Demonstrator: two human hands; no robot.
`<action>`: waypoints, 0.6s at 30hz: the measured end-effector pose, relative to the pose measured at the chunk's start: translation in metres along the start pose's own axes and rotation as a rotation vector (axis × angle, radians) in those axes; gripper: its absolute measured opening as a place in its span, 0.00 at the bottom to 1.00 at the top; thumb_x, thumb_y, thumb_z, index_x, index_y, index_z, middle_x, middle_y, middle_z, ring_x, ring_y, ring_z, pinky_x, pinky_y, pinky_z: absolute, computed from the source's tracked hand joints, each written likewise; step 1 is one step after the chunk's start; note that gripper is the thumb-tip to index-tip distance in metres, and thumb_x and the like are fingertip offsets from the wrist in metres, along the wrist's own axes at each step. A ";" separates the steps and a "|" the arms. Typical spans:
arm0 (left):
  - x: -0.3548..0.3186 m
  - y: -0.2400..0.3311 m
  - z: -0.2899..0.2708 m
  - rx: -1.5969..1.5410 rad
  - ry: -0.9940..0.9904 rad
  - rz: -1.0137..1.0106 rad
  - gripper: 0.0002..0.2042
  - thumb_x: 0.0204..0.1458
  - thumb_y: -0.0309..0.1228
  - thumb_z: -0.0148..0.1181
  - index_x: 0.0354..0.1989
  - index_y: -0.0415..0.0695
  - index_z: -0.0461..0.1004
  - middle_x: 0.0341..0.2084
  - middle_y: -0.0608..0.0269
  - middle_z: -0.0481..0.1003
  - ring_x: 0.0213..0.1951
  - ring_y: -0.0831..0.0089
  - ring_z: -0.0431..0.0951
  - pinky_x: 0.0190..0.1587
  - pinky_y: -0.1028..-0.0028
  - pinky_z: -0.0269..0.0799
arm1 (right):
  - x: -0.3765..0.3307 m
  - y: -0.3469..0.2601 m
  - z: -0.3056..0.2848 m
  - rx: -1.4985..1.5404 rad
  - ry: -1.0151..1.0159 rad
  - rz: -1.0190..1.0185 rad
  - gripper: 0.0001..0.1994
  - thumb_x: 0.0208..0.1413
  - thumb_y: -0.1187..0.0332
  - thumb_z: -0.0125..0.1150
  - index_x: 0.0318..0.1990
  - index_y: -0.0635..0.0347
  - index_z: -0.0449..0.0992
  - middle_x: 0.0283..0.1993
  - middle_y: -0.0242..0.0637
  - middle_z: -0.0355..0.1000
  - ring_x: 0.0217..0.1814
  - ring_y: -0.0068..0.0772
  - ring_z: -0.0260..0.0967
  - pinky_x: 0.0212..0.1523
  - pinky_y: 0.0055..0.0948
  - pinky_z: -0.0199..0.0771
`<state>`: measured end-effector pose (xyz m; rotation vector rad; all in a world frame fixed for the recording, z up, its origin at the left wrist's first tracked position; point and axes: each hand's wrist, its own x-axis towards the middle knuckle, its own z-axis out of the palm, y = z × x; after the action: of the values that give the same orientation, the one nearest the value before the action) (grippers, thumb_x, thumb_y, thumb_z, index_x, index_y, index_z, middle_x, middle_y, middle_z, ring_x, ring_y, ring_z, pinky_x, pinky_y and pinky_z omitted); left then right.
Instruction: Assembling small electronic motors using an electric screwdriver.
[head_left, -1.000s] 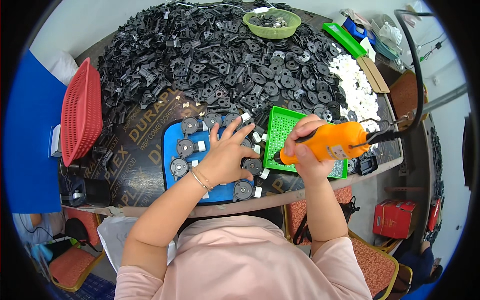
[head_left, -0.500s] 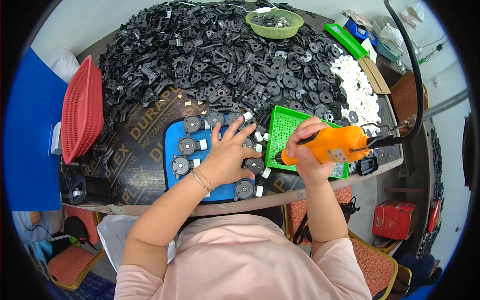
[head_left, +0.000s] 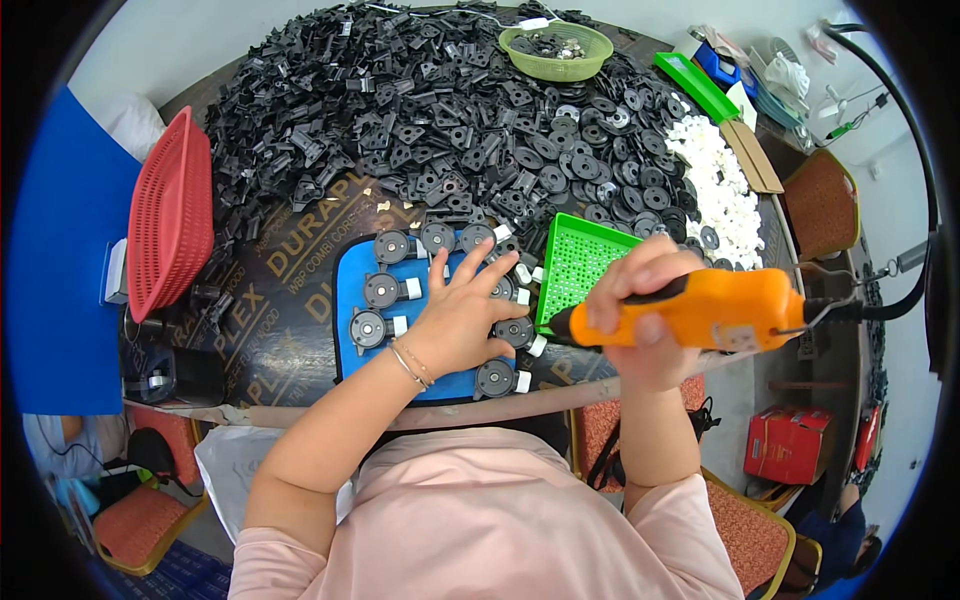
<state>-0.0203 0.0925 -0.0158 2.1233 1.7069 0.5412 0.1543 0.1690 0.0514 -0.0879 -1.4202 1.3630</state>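
Several round black-and-white plastic assemblies [head_left: 495, 379] lie on a flat blue mat [head_left: 455, 387], around and under the left hand [head_left: 458, 322], fingers spread wide; the right hand [head_left: 655, 355] grips an orange electric screwdriver [head_left: 740, 308]; beyond, black plastic parts [head_left: 390, 120] lie heaped.

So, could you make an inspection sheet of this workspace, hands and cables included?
Surface: dark tabletop, blue mat.
Work items: round black assemblies with white tabs, on the mat; orange power tool; green perforated tray.
Clutter: heaped black parts, white pieces, yellow-green basket, red basket.
Hands: left hand spread across the assemblies; right hand gripping the tool.
Cables: black cord at the tool's rear; white cord at the heap's far side.
Surroundings: chairs, red box, another person.
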 end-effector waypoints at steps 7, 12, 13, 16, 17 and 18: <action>0.003 0.001 0.002 0.058 0.019 0.013 0.22 0.28 0.40 0.73 0.39 0.61 0.79 0.62 0.61 0.56 0.66 0.57 0.45 0.61 0.40 0.35 | -0.009 0.026 0.021 -0.157 -0.141 0.066 0.13 0.48 0.71 0.63 0.36 0.66 0.65 0.34 0.40 0.61 0.24 0.28 0.66 0.26 0.23 0.68; 0.004 -0.005 0.011 0.053 0.094 0.039 0.21 0.28 0.39 0.73 0.38 0.63 0.79 0.61 0.61 0.56 0.66 0.57 0.45 0.61 0.40 0.35 | -0.007 0.026 0.022 -0.155 -0.204 0.095 0.12 0.46 0.73 0.63 0.35 0.65 0.66 0.33 0.40 0.62 0.25 0.27 0.67 0.27 0.22 0.69; 0.004 -0.005 0.011 0.051 0.098 0.042 0.21 0.28 0.38 0.73 0.37 0.62 0.79 0.61 0.61 0.56 0.66 0.57 0.45 0.61 0.40 0.35 | -0.006 0.027 0.023 -0.178 -0.239 0.070 0.12 0.45 0.73 0.63 0.35 0.64 0.67 0.33 0.40 0.62 0.26 0.27 0.67 0.28 0.21 0.69; 0.004 -0.007 0.014 0.057 0.115 0.044 0.21 0.28 0.38 0.72 0.37 0.62 0.79 0.61 0.61 0.57 0.66 0.56 0.45 0.61 0.40 0.35 | -0.008 0.029 0.025 -0.191 -0.230 0.114 0.11 0.44 0.74 0.64 0.34 0.64 0.67 0.33 0.40 0.63 0.26 0.26 0.66 0.28 0.21 0.70; 0.004 -0.008 0.014 0.058 0.117 0.045 0.21 0.28 0.38 0.72 0.37 0.62 0.79 0.61 0.61 0.57 0.66 0.56 0.45 0.61 0.40 0.35 | -0.007 0.029 0.023 -0.203 -0.260 0.122 0.12 0.43 0.74 0.64 0.34 0.64 0.67 0.33 0.40 0.63 0.26 0.27 0.67 0.27 0.21 0.70; 0.004 -0.008 0.013 0.060 0.112 0.043 0.21 0.28 0.38 0.72 0.37 0.62 0.79 0.61 0.61 0.57 0.66 0.56 0.45 0.61 0.40 0.35 | -0.005 0.031 0.022 -0.203 -0.261 0.120 0.12 0.43 0.74 0.64 0.34 0.64 0.67 0.33 0.40 0.63 0.26 0.27 0.67 0.27 0.21 0.70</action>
<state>-0.0196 0.0977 -0.0309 2.2151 1.7609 0.6399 0.1224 0.1615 0.0319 -0.1336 -1.7954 1.3608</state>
